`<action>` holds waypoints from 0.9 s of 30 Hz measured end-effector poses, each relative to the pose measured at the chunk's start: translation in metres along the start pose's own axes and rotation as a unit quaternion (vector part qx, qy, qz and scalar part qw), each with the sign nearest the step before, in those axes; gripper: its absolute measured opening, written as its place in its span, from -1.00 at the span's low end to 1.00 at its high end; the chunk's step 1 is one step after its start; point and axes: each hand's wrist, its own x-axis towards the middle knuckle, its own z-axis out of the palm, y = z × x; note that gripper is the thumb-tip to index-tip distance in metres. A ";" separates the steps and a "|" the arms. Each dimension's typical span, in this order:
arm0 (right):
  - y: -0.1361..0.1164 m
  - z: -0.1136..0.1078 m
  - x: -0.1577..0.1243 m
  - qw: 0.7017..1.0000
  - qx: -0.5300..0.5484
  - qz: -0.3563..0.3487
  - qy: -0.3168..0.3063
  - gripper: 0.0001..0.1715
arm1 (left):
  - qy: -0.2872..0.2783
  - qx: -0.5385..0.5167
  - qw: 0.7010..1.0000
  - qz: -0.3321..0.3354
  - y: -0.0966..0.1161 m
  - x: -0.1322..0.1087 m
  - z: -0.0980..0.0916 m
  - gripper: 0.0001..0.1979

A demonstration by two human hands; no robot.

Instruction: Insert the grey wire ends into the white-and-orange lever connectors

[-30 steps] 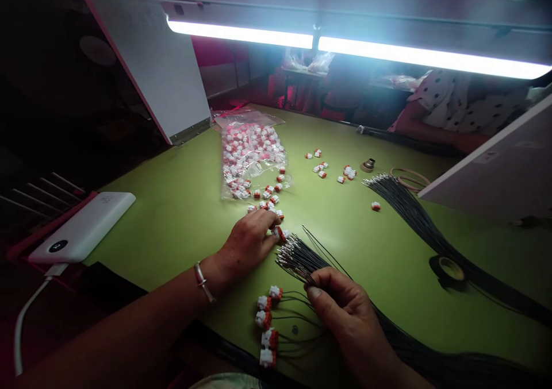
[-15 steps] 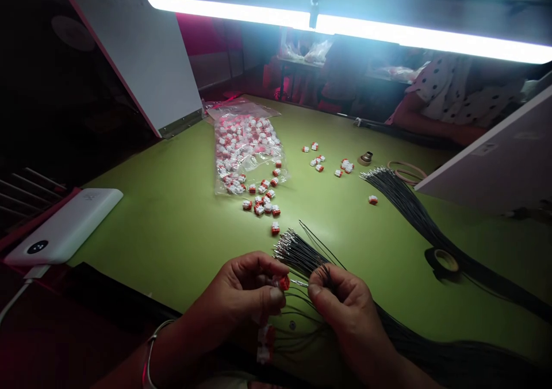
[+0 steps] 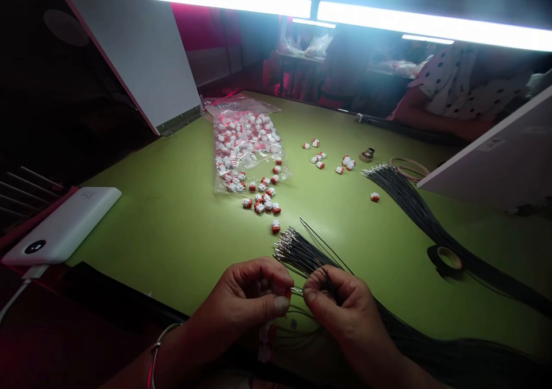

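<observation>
Between the fingertips of my left hand (image 3: 254, 294) sits a small red and white connector (image 3: 288, 292), mostly covered by the fingers. My right hand (image 3: 338, 297) pinches a black wire, and its silver terminal (image 3: 297, 289) meets the connector's red face; how deep it sits I cannot tell. More thin black wires run from beneath my left hand toward the right. Below that hand hang wired red and white connectors (image 3: 266, 343), blurred and dim. Just beyond my fingers lies a bundle of black wires (image 3: 302, 250) with bare silver terminals at its near end.
A clear plastic bag (image 3: 245, 147) of connectors lies on the green table (image 3: 172, 222), with loose ones spilled beside it. To the right are a second wire bundle (image 3: 414, 211) and a black tape roll (image 3: 448, 258). A white power bank (image 3: 64, 222) rests left. Another person's sleeve (image 3: 457, 84) shows behind.
The gap between my hands has narrowed. The wire's terminal has moved left to the connector, and my left fingers now cover more of it.
</observation>
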 end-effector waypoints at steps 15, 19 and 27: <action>-0.003 0.004 -0.007 1.000 -0.015 -0.023 0.011 -0.73 | 0.041 -0.061 0.997 -0.017 -0.003 0.000 -0.006 -0.86; -0.003 0.003 -0.008 0.999 -0.029 -0.021 0.014 -0.74 | 0.045 -0.052 0.998 -0.014 -0.003 -0.001 -0.006 -0.86; 0.000 -0.003 -0.009 0.996 -0.061 -0.053 -0.029 -0.76 | 0.048 -0.030 0.998 -0.010 -0.002 -0.001 -0.006 -0.85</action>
